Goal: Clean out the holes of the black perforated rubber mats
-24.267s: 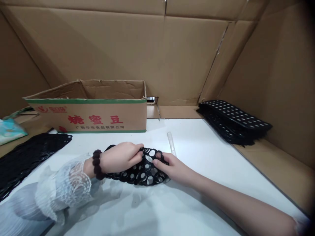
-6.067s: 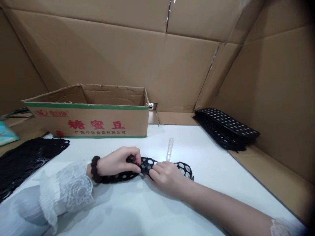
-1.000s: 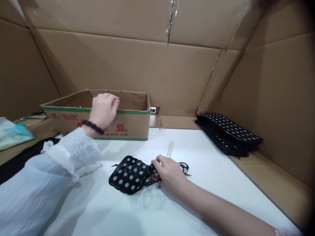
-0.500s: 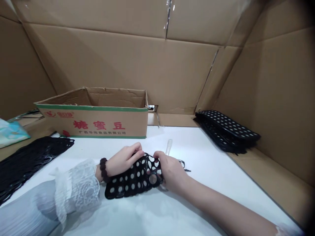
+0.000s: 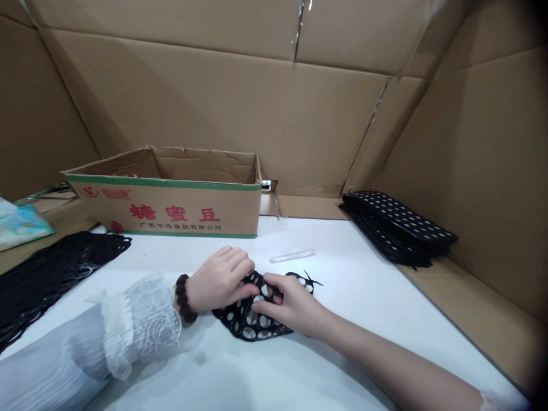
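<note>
A black sheet full of round holes [image 5: 252, 319], limp and partly folded, lies on the white table between my hands. My left hand [image 5: 222, 278], wearing a dark beaded bracelet, has its fingers curled and its thumb on the sheet's upper left part. From the right, my right hand [image 5: 295, 302] grips the sheet's middle between thumb and fingers. Thin black strands stick out at its upper right corner. A clear narrow stick [image 5: 292, 256] lies just beyond my hands, touched by neither.
A cardboard box [image 5: 171, 208] with red lettering stands open at the back left. Black netted pieces [image 5: 55, 268] lie at left, near a blue-and-white packet [image 5: 25, 225]. A stack of black perforated sheets [image 5: 398, 220] sits at right. Cardboard walls [image 5: 214, 97] enclose the table.
The sheet is more bunched, its lower left end drawn in toward my hands. My left hand has shifted slightly right. The clear stick, upright before, now lies nearly sideways.
</note>
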Motion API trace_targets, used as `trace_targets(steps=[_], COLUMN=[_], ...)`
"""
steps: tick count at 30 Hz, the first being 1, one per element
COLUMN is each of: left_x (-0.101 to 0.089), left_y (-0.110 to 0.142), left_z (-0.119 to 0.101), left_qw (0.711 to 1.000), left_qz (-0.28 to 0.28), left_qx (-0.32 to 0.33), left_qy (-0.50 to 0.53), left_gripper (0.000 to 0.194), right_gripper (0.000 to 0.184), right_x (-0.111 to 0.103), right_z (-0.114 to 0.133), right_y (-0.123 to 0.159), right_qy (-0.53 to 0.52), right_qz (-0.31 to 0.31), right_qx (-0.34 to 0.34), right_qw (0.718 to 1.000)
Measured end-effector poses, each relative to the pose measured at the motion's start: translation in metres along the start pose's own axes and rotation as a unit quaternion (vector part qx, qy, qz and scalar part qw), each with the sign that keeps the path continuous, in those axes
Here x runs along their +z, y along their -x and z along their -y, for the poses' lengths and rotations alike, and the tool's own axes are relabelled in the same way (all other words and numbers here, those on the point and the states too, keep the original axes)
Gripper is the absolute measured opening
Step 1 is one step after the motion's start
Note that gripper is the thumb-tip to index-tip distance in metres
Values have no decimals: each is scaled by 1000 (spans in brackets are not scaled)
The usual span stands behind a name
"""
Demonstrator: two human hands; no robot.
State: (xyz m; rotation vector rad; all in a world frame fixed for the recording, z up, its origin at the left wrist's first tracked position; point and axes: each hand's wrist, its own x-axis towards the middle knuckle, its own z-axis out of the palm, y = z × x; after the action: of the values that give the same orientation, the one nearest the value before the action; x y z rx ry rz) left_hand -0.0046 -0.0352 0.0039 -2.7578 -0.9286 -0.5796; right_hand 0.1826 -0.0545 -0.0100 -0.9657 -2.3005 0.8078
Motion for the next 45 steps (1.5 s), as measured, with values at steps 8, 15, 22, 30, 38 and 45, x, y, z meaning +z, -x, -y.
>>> trace_targets(steps=[8, 15, 22, 30, 38, 45], left_x=[5, 14, 12, 16, 23, 14], left_y=[2, 3, -1, -7, -11, -10], left_z=[-16, -32, -2, 13, 14, 47], left_qw=[958, 952, 923, 936, 946, 914], left_qz=[116, 81, -40, -65, -56, -98], left_qx=[-183, -247, -330, -322, -310, -387], left_qy=[186, 160, 195, 128, 79, 79], left_gripper=[21, 22, 20, 19, 20, 20], right_gripper=[15, 22, 20, 26, 24, 21], right_x=[1, 7, 9, 10, 16, 14], right_z=[4, 0, -7, -9, -18, -12], right_y=[0, -2, -8, -14, -17, -10], right_qy=[-27, -109, -167, -174, -154, -161], right_qz=[14, 7, -28, -34, -72, -127], right_qx=[38, 99, 151, 138, 123, 123], right_qw=[999, 989, 974, 974, 978, 971])
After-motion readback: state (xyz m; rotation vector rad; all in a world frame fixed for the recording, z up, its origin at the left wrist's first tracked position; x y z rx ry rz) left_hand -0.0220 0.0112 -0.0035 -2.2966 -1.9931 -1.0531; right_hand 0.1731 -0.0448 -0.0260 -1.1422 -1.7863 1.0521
